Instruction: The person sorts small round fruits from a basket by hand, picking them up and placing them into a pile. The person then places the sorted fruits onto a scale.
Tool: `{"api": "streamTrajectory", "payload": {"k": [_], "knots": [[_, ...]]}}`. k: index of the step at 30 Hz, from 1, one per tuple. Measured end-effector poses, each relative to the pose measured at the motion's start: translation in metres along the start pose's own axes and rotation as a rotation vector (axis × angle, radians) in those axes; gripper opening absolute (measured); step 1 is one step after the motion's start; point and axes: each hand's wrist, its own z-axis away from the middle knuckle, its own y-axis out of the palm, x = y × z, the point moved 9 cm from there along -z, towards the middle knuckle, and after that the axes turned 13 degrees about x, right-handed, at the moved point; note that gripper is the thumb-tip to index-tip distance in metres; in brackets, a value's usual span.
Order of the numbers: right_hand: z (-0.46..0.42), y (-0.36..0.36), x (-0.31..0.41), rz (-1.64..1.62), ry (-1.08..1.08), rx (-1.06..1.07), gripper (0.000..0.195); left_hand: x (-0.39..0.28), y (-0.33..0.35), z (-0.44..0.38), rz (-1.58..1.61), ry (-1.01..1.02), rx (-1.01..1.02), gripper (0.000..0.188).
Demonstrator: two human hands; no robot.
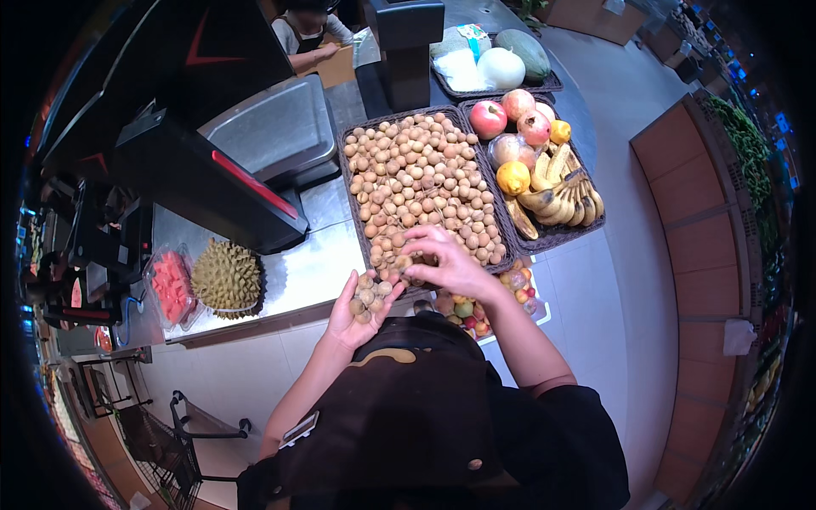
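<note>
In front of me a dark woven basket (349, 185) is heaped with round, tan longans (417, 172). My left hand (354, 319), palm up just below the basket's near left corner, holds a small pile of loose longans (368, 299). Over the near edge of the heap, my right hand (443, 261) has its thumb and fingers around a longan (403, 262); whether it holds more than one cannot be told. The fruit directly beneath the right palm is hidden.
Right of the longans, another basket (574, 239) holds bananas, apples and orange fruit; melons (501, 67) lie behind. A durian (226, 277) and packed red fruit (171, 288) sit left, near a scale (274, 127). A mixed-fruit crate (542, 312) is below. Beyond the counter is a person (309, 38).
</note>
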Motion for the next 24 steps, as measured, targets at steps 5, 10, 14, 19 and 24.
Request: {"api": "streamTrajectory", "payload": {"k": [5, 10, 14, 19, 24], "knots": [[-0.004, 0.037, 0.011, 0.053, 0.028, 0.057, 0.031, 0.001, 0.006, -0.003, 0.049, 0.023, 0.063, 0.039], [0.023, -0.051, -0.031, 0.534, 0.372, -0.388, 0.020, 0.004, 0.006, 0.003, 0.122, -0.020, 0.145, 0.040], [0.024, -0.063, -0.077, 0.782, 0.643, -0.234, 0.025, 0.003, -0.004, 0.004, 0.128, -0.014, 0.093, 0.039], [0.022, -0.054, -0.097, 0.857, 0.637, -0.186, 0.029, 0.003, -0.016, 0.000, 0.073, -0.015, 0.077, 0.037], [0.030, -0.044, -0.092, 0.867, 0.679, -0.308, 0.034, 0.015, -0.017, -0.010, 0.116, -0.130, 0.080, 0.038]]}}
